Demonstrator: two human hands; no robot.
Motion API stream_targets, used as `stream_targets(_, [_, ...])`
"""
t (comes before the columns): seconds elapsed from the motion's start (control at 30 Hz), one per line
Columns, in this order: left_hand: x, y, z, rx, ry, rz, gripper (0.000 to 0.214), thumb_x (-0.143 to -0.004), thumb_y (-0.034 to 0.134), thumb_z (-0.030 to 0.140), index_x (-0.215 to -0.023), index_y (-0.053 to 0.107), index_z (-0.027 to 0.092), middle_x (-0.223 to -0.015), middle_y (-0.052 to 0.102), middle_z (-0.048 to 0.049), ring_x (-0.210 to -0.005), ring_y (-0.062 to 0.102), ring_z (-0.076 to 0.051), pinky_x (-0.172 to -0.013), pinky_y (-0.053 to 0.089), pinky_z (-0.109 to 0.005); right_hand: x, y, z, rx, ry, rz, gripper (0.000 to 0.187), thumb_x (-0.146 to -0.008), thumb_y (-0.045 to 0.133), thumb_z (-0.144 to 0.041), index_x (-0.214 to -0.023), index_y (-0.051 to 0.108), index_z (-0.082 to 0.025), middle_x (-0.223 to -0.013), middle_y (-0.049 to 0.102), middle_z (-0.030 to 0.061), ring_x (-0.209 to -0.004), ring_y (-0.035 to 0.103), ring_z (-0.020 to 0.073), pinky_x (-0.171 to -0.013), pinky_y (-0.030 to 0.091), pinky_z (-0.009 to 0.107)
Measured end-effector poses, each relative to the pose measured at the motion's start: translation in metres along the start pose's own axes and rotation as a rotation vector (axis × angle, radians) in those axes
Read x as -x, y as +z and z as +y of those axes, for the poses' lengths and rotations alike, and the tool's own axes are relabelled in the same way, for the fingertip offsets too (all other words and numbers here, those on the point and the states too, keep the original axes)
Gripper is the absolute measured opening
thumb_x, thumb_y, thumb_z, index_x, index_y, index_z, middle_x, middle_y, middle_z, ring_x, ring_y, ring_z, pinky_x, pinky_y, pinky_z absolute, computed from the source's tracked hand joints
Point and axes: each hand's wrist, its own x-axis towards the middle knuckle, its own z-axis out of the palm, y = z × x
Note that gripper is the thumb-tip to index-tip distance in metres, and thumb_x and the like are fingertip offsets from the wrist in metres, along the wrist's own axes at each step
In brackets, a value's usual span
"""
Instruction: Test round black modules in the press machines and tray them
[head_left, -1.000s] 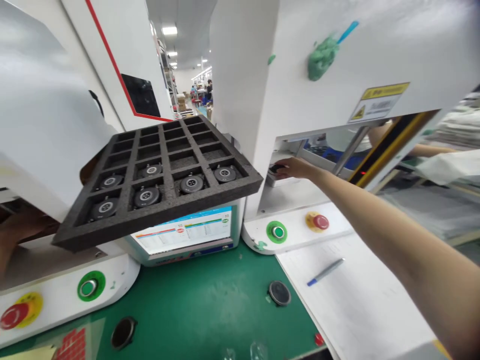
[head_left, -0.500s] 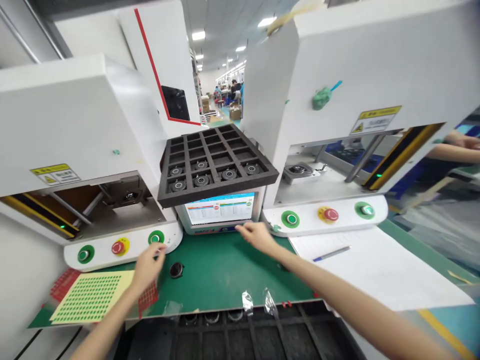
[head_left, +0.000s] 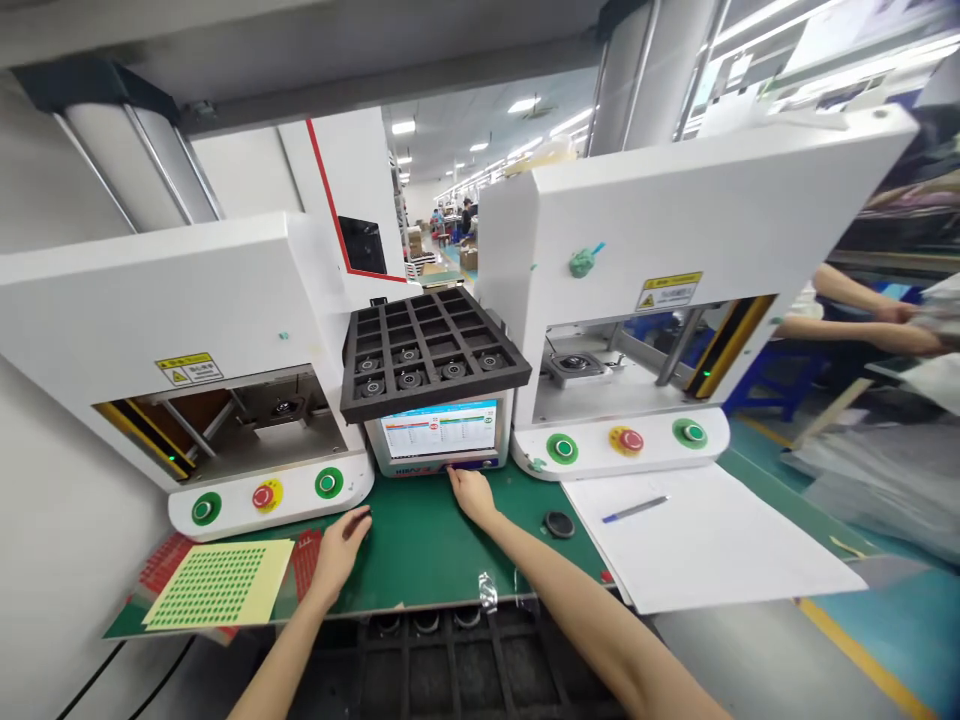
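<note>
My left hand [head_left: 341, 555] is over the green mat [head_left: 412, 540], with thumb and fingers closed on a dark round watch body [head_left: 363, 516], mostly covered by the fingers. With fingers curled in, my right hand [head_left: 474, 497] touches the lower bezel of the small monitor [head_left: 442, 432]; nothing shows in its grasp. On the screen are tables with a red and a green mark. To the right of my right forearm, a black round piece [head_left: 559, 524] lies on the mat.
White press machines [head_left: 247, 300] [head_left: 637, 240] flank the monitor. A black foam tray [head_left: 439, 345] with several round parts rests above it. Sticker sheet [head_left: 221, 583] left; paper [head_left: 697, 540] and pen [head_left: 636, 509] right. Another tray [head_left: 457, 670] sits below the mat's edge. Another person's arms [head_left: 862, 320] are at right.
The watch body that lay on the mat is now in my left hand. My right hand has moved down against the monitor's lower bezel. The view has shifted.
</note>
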Motion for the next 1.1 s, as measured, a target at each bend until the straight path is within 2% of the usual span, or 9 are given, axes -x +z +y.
stream_targets(0.1, [0.033,0.011,0.028,0.214,-0.097,0.011,0.021,-0.081,0.067,0.035,-0.084,0.068,0.015,-0.094,0.075,-0.0167,-0.094,0.073,-0.029,-0.086,0.059,-0.045,0.036,-0.010,-0.020,-0.123,-0.081,-0.017,0.024,-0.096,0.057,-0.036,-0.106,0.064,-0.016,-0.103,0.068,0.0040,-0.086,0.067,0.0164,-0.076,0.057,0.034])
stream_targets(0.2, [0.077,0.021,0.051,0.346,-0.144,0.009,0.022,-0.074,0.074,0.031,-0.086,0.068,0.013,-0.094,0.075,-0.0160,-0.094,0.073,-0.029,-0.088,0.059,-0.042,0.093,-0.024,-0.035,-0.281,-0.176,-0.028,0.025,-0.094,0.059,-0.037,-0.086,0.066,-0.015,-0.081,0.068,0.0002,-0.071,0.066,0.0141,-0.069,0.056,0.030])
stream_targets(0.27, [0.109,0.029,0.064,0.387,-0.147,0.015,0.031,-0.067,0.080,0.033,-0.089,0.070,0.014,-0.096,0.076,-0.0127,-0.096,0.073,-0.029,-0.089,0.059,-0.037,0.135,-0.037,-0.042,-0.399,-0.227,-0.015,0.023,-0.089,0.061,-0.037,-0.078,0.065,-0.018,-0.075,0.069,0.0006,-0.070,0.067,0.0159,-0.068,0.057,0.029])
stream_targets(0.4, [0.167,0.044,0.089,0.366,-0.130,-0.011,0.035,-0.063,0.083,0.039,-0.089,0.072,0.018,-0.093,0.076,-0.0086,-0.090,0.074,-0.027,-0.077,0.062,-0.033,0.205,-0.063,-0.062,-0.605,-0.259,0.038,0.014,-0.085,0.060,-0.034,-0.081,0.064,-0.021,-0.083,0.072,0.0033,-0.077,0.069,0.0176,-0.071,0.058,0.030])
stream_targets(0.5, [0.203,0.049,0.105,0.244,-0.002,-0.019,0.024,-0.069,0.079,0.038,-0.088,0.073,0.024,-0.087,0.077,-0.0052,-0.079,0.074,-0.025,-0.070,0.063,-0.032,0.237,-0.078,-0.079,-0.803,-0.294,0.138,0.005,-0.082,0.066,-0.025,-0.080,0.063,-0.023,-0.080,0.071,0.0026,-0.075,0.069,0.0165,-0.068,0.058,0.028])
stream_targets(0.6, [0.228,0.048,0.114,0.097,0.141,0.032,0.015,-0.077,0.072,0.037,-0.090,0.075,0.030,-0.089,0.078,-0.0034,-0.080,0.074,-0.024,-0.074,0.063,-0.032,0.256,-0.090,-0.090,-0.967,-0.382,0.213,0.016,-0.077,0.071,-0.011,-0.077,0.062,-0.024,-0.075,0.070,0.0006,-0.072,0.069,0.0149,-0.066,0.058,0.025])
stream_targets(0.73, [0.247,0.041,0.118,-0.063,0.299,0.050,0.015,-0.085,0.067,0.027,-0.096,0.076,0.033,-0.093,0.078,-0.0017,-0.087,0.074,-0.022,-0.077,0.061,-0.029,0.273,-0.099,-0.095,-0.975,-0.462,0.231,0.022,-0.076,0.070,-0.003,-0.079,0.064,-0.024,-0.076,0.070,0.0006,-0.071,0.068,0.0150,-0.065,0.058,0.025])
stream_targets(0.93, [0.253,0.038,0.120,-0.087,0.632,-0.020,0.032,-0.087,0.063,0.008,-0.111,0.070,0.028,-0.100,0.077,-0.0013,-0.090,0.073,-0.016,-0.079,0.060,-0.025,0.285,-0.105,-0.099,-0.927,-0.541,0.296,0.026,-0.075,0.067,0.004,-0.080,0.063,-0.021,-0.075,0.070,0.0022,-0.070,0.067,0.0153,-0.064,0.057,0.028])
stream_targets(1.1, [0.252,0.036,0.120,-0.012,0.741,-0.112,0.032,-0.089,0.061,0.007,-0.116,0.065,0.023,-0.105,0.076,-0.0040,-0.094,0.071,-0.015,-0.082,0.057,-0.025,0.289,-0.114,-0.099,-0.907,-0.585,0.262,0.028,-0.076,0.065,0.005,-0.071,0.053,-0.020,-0.074,0.068,0.0020,-0.066,0.065,0.0138,-0.060,0.055,0.026])
